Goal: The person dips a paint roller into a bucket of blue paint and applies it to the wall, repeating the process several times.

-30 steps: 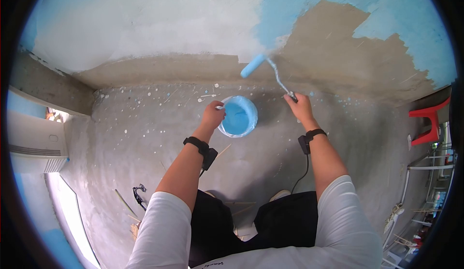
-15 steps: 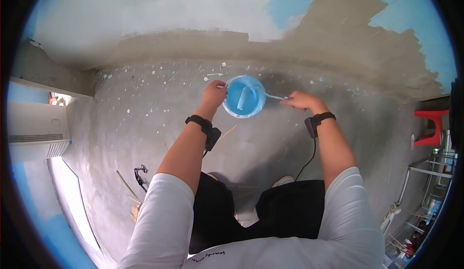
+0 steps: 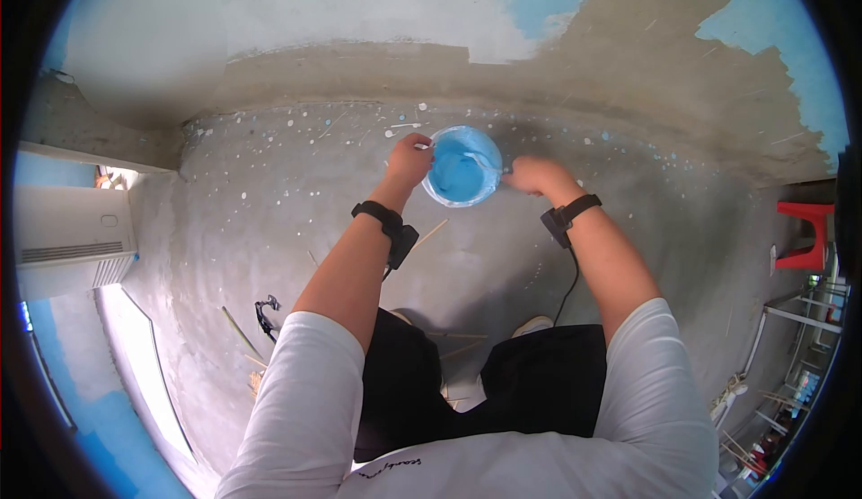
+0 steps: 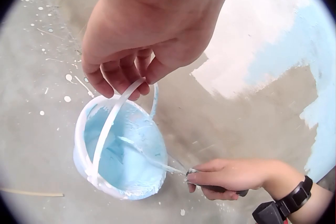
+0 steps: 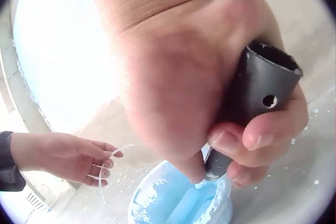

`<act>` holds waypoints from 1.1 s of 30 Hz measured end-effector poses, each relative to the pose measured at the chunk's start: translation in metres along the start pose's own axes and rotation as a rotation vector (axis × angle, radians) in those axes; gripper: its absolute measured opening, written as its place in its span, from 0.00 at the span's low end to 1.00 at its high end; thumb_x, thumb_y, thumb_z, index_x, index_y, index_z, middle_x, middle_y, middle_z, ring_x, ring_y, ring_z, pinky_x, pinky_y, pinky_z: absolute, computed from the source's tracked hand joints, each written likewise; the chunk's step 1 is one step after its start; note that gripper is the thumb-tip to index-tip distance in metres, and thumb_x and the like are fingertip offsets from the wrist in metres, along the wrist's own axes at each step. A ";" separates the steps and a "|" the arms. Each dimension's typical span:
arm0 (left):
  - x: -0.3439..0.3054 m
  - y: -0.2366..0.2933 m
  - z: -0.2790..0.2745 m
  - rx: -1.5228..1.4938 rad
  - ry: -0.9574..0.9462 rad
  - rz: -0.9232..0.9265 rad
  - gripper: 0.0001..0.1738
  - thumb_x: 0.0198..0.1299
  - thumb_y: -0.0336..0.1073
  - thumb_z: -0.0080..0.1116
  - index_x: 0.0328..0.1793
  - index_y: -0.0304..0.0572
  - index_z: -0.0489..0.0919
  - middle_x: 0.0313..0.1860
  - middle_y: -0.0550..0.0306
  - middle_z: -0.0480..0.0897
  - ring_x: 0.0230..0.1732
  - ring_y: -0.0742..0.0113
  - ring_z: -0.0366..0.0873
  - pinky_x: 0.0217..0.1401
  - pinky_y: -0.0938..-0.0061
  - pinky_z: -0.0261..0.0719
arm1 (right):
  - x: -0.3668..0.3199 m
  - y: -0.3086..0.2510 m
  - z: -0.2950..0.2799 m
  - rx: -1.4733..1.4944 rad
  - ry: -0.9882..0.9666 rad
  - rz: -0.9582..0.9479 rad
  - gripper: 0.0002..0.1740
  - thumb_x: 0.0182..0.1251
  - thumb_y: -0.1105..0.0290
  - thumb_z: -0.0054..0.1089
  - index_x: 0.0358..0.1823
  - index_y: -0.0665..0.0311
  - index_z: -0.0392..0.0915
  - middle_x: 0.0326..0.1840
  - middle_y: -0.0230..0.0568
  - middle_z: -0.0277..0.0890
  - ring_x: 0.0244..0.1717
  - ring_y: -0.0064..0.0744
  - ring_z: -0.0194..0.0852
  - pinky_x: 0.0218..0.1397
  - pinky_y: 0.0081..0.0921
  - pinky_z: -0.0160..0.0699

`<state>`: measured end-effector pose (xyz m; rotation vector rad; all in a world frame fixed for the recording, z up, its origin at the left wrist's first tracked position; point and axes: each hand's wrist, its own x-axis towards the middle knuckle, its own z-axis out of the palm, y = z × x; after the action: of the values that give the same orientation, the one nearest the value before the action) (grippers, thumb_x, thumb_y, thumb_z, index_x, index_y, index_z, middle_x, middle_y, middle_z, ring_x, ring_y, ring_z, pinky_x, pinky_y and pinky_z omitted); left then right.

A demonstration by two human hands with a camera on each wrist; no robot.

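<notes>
A white bucket (image 3: pixel 451 201) with light blue paint (image 3: pixel 456 178) inside stands on the grey floor in front of the wall. My left hand (image 3: pixel 411 160) pinches its thin white bail handle (image 4: pixel 108 121) between thumb and fingers, holding it up above the rim. On the other side, my right hand (image 3: pixel 541 178) grips a paint roller by its black handle (image 5: pixel 260 85). The roller's paint-coated frame (image 4: pixel 149 158) runs over the rim into the bucket. Down inside, the blue roller sleeve (image 5: pixel 184 207) shows in the right wrist view.
The wall (image 3: pixel 377 14) ahead is part white, part blue, part bare grey-brown. Paint spots dot the floor (image 3: pixel 296 194), and thin sticks (image 3: pixel 431 233) lie on it. A red stool (image 3: pixel 802 237) and a metal rack (image 3: pixel 808 315) stand at right; a white vented unit (image 3: pixel 72 230) at left.
The roller came down from near the wall into the bucket. My right hand moved in closer to the bucket, while the left stayed at the bail handle. The head view tilted down.
</notes>
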<state>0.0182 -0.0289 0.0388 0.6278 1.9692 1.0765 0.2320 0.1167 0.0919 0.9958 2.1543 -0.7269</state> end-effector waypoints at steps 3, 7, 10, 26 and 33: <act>0.000 0.002 0.000 0.026 -0.005 0.000 0.13 0.59 0.32 0.60 0.49 0.37 0.81 0.32 0.48 0.87 0.32 0.63 0.86 0.36 0.71 0.83 | 0.004 -0.005 0.010 0.000 -0.051 0.065 0.27 0.69 0.47 0.52 0.31 0.68 0.79 0.24 0.43 0.78 0.20 0.37 0.75 0.28 0.38 0.75; -0.001 0.003 0.001 0.020 -0.004 0.008 0.13 0.59 0.32 0.60 0.49 0.37 0.81 0.32 0.49 0.87 0.31 0.64 0.86 0.36 0.72 0.83 | 0.012 0.001 0.011 -0.013 -0.073 0.021 0.28 0.69 0.47 0.53 0.34 0.70 0.81 0.28 0.45 0.81 0.23 0.39 0.76 0.31 0.41 0.76; -0.003 0.006 0.000 0.028 0.004 0.000 0.13 0.59 0.32 0.60 0.49 0.37 0.81 0.31 0.49 0.87 0.30 0.64 0.85 0.35 0.72 0.82 | 0.008 0.021 0.004 -0.076 0.113 -0.168 0.27 0.70 0.47 0.53 0.38 0.70 0.82 0.34 0.49 0.83 0.30 0.44 0.79 0.37 0.41 0.77; -0.003 0.007 0.000 0.034 -0.026 0.010 0.12 0.60 0.34 0.62 0.49 0.38 0.81 0.31 0.50 0.87 0.30 0.66 0.85 0.34 0.72 0.82 | -0.003 0.057 0.015 0.143 0.179 -0.161 0.25 0.68 0.47 0.59 0.47 0.65 0.82 0.45 0.53 0.83 0.47 0.53 0.81 0.51 0.42 0.76; -0.007 0.009 0.000 0.033 -0.017 0.015 0.12 0.61 0.35 0.62 0.48 0.38 0.81 0.31 0.50 0.87 0.30 0.66 0.85 0.34 0.73 0.81 | 0.003 0.059 0.021 0.097 0.244 -0.209 0.24 0.67 0.48 0.60 0.47 0.63 0.83 0.46 0.52 0.83 0.49 0.53 0.81 0.53 0.42 0.77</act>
<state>0.0225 -0.0291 0.0492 0.6682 1.9746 1.0462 0.2842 0.1359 0.0636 0.9599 2.4832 -0.8521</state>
